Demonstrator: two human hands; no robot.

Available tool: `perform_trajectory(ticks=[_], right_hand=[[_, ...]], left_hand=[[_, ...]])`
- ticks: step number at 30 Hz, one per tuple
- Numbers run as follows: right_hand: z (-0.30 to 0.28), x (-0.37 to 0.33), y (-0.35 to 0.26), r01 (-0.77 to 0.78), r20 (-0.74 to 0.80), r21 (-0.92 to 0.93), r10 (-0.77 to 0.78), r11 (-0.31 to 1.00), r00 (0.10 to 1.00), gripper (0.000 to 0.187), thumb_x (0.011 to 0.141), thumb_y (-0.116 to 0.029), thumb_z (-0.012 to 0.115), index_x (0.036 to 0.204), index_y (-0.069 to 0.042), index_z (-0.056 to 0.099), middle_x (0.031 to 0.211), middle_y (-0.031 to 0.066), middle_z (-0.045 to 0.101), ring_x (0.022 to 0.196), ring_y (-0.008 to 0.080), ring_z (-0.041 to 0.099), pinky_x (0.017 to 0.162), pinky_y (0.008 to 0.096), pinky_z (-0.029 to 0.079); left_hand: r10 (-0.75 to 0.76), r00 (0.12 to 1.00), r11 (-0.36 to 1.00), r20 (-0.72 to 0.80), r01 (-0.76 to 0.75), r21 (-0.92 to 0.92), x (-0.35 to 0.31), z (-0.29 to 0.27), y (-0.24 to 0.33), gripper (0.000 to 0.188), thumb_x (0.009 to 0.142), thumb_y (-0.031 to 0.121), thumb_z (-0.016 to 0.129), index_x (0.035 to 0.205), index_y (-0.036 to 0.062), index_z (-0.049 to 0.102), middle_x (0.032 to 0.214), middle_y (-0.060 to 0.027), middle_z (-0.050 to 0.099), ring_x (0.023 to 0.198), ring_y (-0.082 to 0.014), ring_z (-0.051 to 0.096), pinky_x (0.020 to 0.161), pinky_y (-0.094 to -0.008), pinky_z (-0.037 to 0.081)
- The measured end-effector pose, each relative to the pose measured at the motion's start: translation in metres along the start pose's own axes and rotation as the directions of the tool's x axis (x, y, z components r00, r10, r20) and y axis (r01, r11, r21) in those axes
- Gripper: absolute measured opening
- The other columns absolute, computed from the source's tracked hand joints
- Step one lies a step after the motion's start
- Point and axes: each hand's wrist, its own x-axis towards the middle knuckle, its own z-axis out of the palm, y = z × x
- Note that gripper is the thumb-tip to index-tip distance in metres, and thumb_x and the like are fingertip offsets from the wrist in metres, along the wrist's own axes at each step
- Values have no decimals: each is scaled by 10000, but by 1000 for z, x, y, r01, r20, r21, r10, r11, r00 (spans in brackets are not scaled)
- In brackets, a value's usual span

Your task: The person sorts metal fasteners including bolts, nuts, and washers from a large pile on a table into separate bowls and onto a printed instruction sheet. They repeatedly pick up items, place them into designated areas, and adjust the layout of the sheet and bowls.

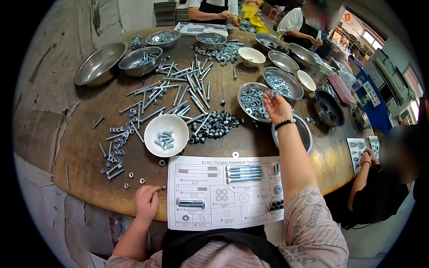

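Note:
My right hand (278,109) reaches over a metal bowl of washers (252,102), its fingertips closed on a grey washer (273,94). Low on the left, my left hand (147,201) rests at the table's near edge with fingers curled; its index fingertip meets a small nut (164,187) beside the printed sheet. This parts sheet (232,210) lies before me, with long bolts (243,174) on its upper part and shorter bolts (191,204) at its left. Black-capped nuts (276,206) sit at its right side, and a single washer (235,154) lies just beyond its far edge.
A white bowl of short bolts (166,138) stands beyond the sheet. Loose long bolts (192,85) and a pile of black nuts (219,126) cover the middle. More metal bowls (281,82) line the right. A person (375,178) sits at right; two others work across the table.

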Motion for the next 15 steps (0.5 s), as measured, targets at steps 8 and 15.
perform_trajectory(ticks=[8,15], right_hand=[[8,-57,34,-249,272,387,148,888,951,252,905,-275,477,878,-29,524,789,88,561,588,124,504,472,199,428],[40,-166,67,-297,270,351,208,888,940,126,850,-52,480,908,54,515,909,150,556,888,258,573,791,324,526]], left_hand=[[-37,999,999,-19,37,0,-2,1,1,120,728,-9,566,828,20,627,770,-111,576,712,-267,552,639,-334,435],[58,998,997,-6,-59,-56,10,-7,26,180,711,4,583,888,9,614,817,-124,579,759,-280,563,681,-339,451]])
